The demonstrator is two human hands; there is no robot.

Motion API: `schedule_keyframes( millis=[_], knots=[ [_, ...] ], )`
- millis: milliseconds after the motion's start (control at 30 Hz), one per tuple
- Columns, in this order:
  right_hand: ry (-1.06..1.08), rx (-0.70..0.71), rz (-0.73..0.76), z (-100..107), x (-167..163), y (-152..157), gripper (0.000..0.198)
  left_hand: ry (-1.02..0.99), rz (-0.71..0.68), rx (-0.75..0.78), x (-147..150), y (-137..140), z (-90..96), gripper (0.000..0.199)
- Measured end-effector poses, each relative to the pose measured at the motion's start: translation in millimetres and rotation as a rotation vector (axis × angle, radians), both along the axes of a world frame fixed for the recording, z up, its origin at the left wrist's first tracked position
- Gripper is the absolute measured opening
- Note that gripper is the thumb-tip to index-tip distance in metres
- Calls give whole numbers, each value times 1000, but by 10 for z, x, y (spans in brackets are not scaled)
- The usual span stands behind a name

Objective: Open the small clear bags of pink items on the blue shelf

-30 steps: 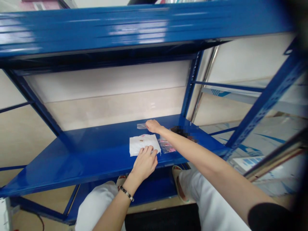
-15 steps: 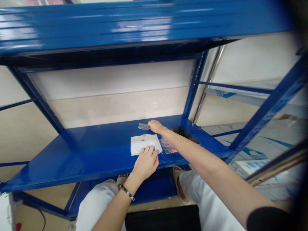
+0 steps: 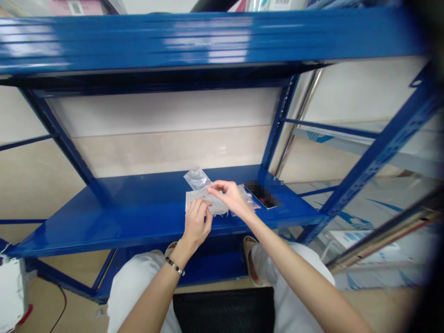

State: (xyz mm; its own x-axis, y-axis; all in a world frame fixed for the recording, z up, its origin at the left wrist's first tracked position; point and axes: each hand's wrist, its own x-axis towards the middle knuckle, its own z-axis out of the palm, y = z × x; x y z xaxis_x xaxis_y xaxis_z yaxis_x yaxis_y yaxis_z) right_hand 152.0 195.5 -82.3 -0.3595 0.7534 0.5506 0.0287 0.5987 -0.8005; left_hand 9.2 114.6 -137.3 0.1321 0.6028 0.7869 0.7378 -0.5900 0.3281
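Observation:
A white tissue [image 3: 192, 196] lies on the blue shelf, partly covered by both hands. My left hand [image 3: 198, 221] rests over its front part, fingers bent forward and thumb apart, with nothing visible in its grasp. My right hand [image 3: 227, 194] is closed in a pinch at the tissue's back edge. Between its fingertips is the near end of a clear plastic bag [image 3: 197, 177], which spreads out behind the tissue. The small brown speck on the tissue is now hidden. Just right of the right hand lies a clear bag with pink contents [image 3: 248, 196].
A dark phone [image 3: 260, 193], partly blurred out, lies at the right of the blue shelf [image 3: 132, 212]. An upper blue shelf beam [image 3: 138, 44] crosses overhead. Blue uprights [image 3: 280, 125] stand at the sides. My knees are under the shelf's front edge, and a white device [image 3: 13, 291] stands lower left.
My right hand has moved nearer and slightly left, over the tissue's back edge; the clear bag now shows larger. My left hand has shifted a little left. More of the phone is uncovered.

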Motion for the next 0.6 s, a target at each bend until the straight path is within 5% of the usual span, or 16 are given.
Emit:
schedule_keyframes(
  millis=[167,600],
  knots=[
    [77,-15,-218,-353,47,-335,15,13,59,59,-23,45,-76,8],
    [22,-113,-91,-561,77,-302,22,129,31,-146,-71,120,-57,13]
  ],
)
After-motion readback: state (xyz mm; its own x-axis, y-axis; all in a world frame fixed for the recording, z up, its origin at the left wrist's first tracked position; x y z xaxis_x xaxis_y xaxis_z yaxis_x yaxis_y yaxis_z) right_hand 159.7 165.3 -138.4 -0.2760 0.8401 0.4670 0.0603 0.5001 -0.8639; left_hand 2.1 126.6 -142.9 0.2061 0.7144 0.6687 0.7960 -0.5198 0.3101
